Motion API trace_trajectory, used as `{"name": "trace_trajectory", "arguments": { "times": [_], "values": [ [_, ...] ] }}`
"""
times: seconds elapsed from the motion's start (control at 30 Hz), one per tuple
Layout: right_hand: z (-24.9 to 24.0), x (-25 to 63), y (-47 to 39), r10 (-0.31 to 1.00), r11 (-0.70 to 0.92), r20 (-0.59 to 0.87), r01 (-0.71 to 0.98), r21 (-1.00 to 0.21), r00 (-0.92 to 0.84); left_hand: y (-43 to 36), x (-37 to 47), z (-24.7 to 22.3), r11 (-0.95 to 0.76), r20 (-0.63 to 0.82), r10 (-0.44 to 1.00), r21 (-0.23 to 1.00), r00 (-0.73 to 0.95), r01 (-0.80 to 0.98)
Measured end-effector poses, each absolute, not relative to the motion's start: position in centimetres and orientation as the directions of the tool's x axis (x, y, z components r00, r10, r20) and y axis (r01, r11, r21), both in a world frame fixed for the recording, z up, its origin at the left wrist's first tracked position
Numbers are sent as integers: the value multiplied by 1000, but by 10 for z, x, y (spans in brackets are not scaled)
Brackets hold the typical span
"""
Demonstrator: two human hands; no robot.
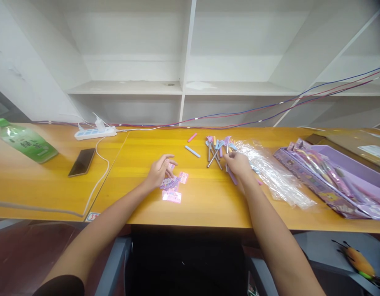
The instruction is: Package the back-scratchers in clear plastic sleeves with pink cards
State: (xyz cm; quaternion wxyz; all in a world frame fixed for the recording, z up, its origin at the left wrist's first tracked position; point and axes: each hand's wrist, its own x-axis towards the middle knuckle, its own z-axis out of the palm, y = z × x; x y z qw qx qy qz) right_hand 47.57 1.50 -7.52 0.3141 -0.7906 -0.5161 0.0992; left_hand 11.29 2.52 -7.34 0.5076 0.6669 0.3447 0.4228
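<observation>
My right hand [239,163] is closed, its fingertips pinched at the metal rod of a back scratcher [227,142] with a purple claw-shaped head. Just left of it, several more back scratchers [214,155] with coloured heads and silver rods lie crossed in a loose pile. My left hand [159,172] hovers over or rests on a small pile of pink and purple printed cards [171,196], fingers apart and slightly bent. A blue stick-shaped piece [192,151] and a pink one [192,137] lie between the hands, farther back.
Clear plastic bags [276,181] lie right of my right hand. Beyond them stands a purple box [310,185] holding wrapped items, beside a cardboard box [356,146]. At left are a phone [82,162], a green bottle [26,142], a power strip [96,132] and a white cable.
</observation>
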Motion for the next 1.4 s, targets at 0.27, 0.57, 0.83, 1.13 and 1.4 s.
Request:
{"name": "trace_trajectory", "arguments": {
  "times": [0.27, 0.57, 0.83, 1.13, 1.4],
  "values": [
    [-52, 435, 20, 948, 120, 249, 499, -858, 200, 25, 113, -69, -236, 172, 859, 969, 483, 76],
    [-57, 326, 6, 949, 257, 228, 111, -960, -218, 27, 114, -76, -280, 116, 764, 946, 635, 164],
    [-69, 364, 9, 943, 332, 278, 510, -793, -182, 18, 120, -71, -294, 70, 755, 925, 652, 242],
    [-49, 447, 12, 918, -332, 124, 899, -285, 378, 20, 119, -72, -329, 104, 785, 906, 610, 268],
    [-63, 473, 10, 933, -360, -45, 912, -196, 358, 19, 119, -71, -340, 118, 799, 898, 590, 281]
  ]
}}
